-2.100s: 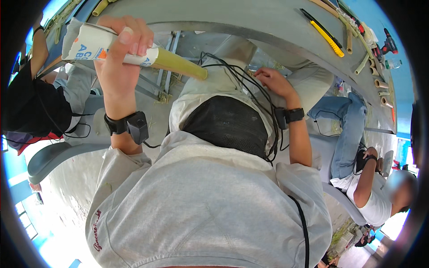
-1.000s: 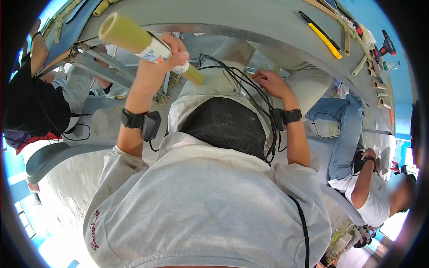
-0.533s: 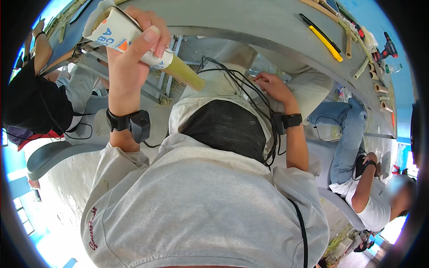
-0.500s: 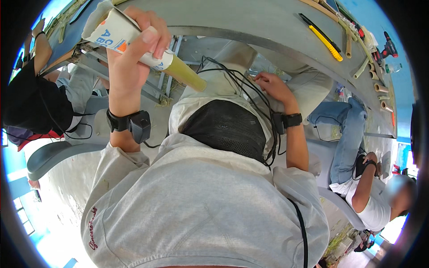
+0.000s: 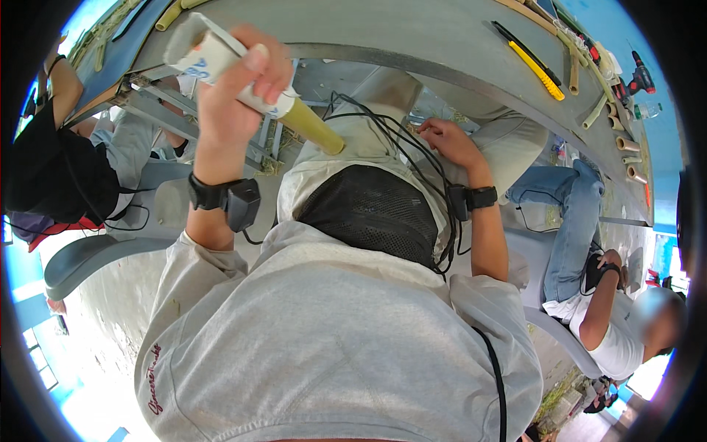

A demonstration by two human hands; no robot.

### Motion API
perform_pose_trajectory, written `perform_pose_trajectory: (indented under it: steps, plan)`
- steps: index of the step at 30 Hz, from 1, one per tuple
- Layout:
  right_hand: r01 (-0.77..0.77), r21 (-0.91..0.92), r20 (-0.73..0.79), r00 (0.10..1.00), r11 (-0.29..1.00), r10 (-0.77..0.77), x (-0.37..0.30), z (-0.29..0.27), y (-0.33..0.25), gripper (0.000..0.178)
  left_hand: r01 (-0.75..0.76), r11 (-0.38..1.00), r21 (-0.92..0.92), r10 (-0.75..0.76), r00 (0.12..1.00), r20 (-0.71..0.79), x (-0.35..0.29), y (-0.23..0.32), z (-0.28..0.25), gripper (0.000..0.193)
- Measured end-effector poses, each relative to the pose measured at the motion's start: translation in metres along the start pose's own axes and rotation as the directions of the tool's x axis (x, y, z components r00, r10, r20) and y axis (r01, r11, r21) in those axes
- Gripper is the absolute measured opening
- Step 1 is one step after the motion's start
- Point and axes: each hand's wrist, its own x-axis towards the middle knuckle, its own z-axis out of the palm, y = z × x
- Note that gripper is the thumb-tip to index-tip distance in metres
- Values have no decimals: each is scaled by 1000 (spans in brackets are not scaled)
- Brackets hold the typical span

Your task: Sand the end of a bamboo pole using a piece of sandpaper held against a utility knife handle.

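Note:
My left hand [image 5: 254, 81] is raised in front of the table edge, fingers wrapped round a sheet of sandpaper [image 5: 199, 62]. White with print on the outside, the sheet is curled round a yellow-green bamboo tube [image 5: 317, 129]. The tube's lower end sticks out of the paper, slanting down towards my lap; the rest is hidden by paper and fingers. On my right thigh lies my right hand [image 5: 453, 144], its fingers loosely bent and apart, holding nothing. Black cables [image 5: 394, 129] run beside it.
On the grey table [image 5: 412, 29] lie a yellow utility knife [image 5: 536, 62], cut bamboo tubes [image 5: 627, 145], a cordless drill [image 5: 641, 77] and a plastic bottle [image 5: 648, 111]. One person in jeans [image 5: 567, 199] sits at right, another in black [image 5: 74, 162] at left.
My left hand has shifted slightly to the right and down with the sandpaper and tube. The sandpaper has turned, so less print shows. My right hand stays in place.

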Motion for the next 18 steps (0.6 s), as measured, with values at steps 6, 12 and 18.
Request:
perform_pose_trajectory:
  steps: [6, 12, 18]
  plan:
    - [-27, -19, 9, 1000, 999, 27, 0, -2, -3, 21, 33, 999, 14, -32, 999, -36, -13, -20, -11, 25]
    - [-41, -35, 26, 999, 999, 42, -1, -3, -11, 21, 246, 969, -27, -247, 968, -44, -45, -79, -3, 21]
    - [-120, 174, 158, 983, 977, 92, -10, -23, -37, 21, 485, 874, -38, -483, 874, 57, -79, -122, -30, 24]
